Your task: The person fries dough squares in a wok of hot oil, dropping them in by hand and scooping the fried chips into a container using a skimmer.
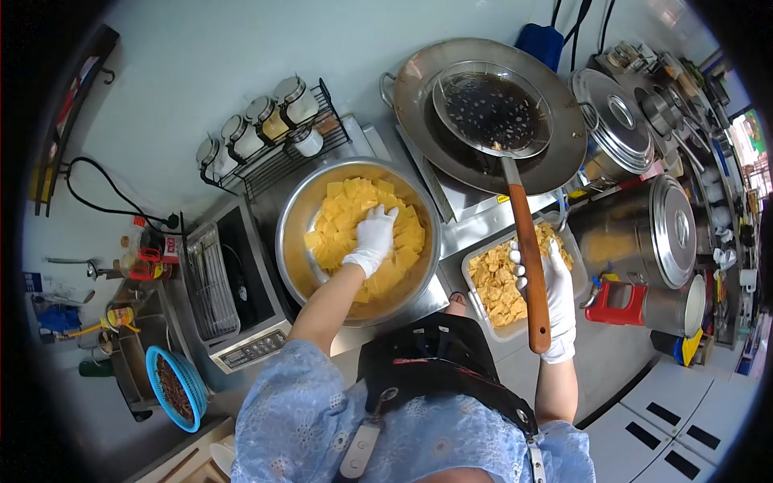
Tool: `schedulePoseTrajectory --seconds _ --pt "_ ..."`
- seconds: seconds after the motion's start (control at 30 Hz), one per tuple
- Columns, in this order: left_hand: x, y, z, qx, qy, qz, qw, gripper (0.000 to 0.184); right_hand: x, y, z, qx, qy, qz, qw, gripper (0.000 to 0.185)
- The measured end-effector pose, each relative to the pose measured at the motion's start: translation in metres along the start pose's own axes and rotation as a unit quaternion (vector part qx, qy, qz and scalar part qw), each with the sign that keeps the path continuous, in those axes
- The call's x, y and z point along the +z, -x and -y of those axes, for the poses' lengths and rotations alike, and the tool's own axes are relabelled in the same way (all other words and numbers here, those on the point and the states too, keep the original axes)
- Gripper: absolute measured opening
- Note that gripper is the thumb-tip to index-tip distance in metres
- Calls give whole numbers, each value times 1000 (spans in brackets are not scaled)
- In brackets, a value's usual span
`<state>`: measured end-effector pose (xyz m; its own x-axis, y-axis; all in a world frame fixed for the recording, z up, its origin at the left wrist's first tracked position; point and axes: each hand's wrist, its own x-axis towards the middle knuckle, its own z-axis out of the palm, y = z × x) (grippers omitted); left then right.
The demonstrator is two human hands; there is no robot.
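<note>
Flat yellow pieces [411, 233] heap in a steel bowl [291, 233]; a wooden-handled strainer [525, 241] slants over a wok [419, 88].

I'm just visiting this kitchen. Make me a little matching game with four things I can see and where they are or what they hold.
1. left hand
2. mesh strainer
3. blue basket
4. white tub

A. holds dark reddish-brown contents
B. down among yellow pieces in a round metal bowl
C. holds golden-brown pieces
D. over the large wok

Right pairs: 1-B, 2-D, 3-A, 4-C
</note>
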<state>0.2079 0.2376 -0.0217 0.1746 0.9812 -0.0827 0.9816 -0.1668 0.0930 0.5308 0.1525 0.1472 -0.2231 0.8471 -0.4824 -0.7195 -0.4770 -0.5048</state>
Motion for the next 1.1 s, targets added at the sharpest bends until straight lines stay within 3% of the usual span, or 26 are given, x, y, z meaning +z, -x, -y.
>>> schedulePoseTrajectory --seconds 0.13,0.2,0.27,0.33,0.37,0.4,0.47,0.53,0.6,0.67,0.73,0.87,0.93,1.0,1.03,1.1 --pt "-17 5 13 -54 100 -49 992 43 -6 2 18 25 20 -16 999 59" --pt "-32 5 17 -71 234 -156 957 37 -18 4 31 42 18 -13 999 58" --pt "-48 10 24 -70 264 -189 943 35 -30 3 43 37 10 9 999 55" --pt "-89 20 20 -192 392 -143 888 33 -39 2 56 51 9 29 998 53" --pt "-55 16 46 -185 501 -169 828 32 -43 4 61 55 16 9 998 49" --pt "-63 21 50 -188 498 -175 828 32 -40 7 66 52 20 11 998 42" --pt "-78 29 56 -206 595 -174 758 32 -47 8 75 58 77 13 995 36" --pt "-103 39 52 -230 606 -182 739 30 -51 9 79 60 83 43 994 33" --pt "-117 48 58 -325 585 -179 721 27 -47 14 80 40 185 4 982 29" --pt "-113 58 76 -291 618 -204 702 25 -33 19 75 20 237 -48 970 22" --pt "-117 62 83 -259 660 -211 673 26 -41 24 72 -6 389 -75 918 15" --pt "-124 66 92 -244 695 -222 639 27 -47 41 75 -50 462 -100 880 13" --pt "-129 66 97 -261 674 -219 655 27 -65 45 75 -49 484 -106 867 20" --pt "-134 64 98 -255 681 -218 651 27 -74 49 71 -103 586 -153 789 35" --pt "-137 63 99 -254 685 -222 646 27 -76 50 71 -122 600 -155 775 45" --pt "-141 59 100 -249 684 -218 651 28 -68 54 77 -100 583 -161 790 44"
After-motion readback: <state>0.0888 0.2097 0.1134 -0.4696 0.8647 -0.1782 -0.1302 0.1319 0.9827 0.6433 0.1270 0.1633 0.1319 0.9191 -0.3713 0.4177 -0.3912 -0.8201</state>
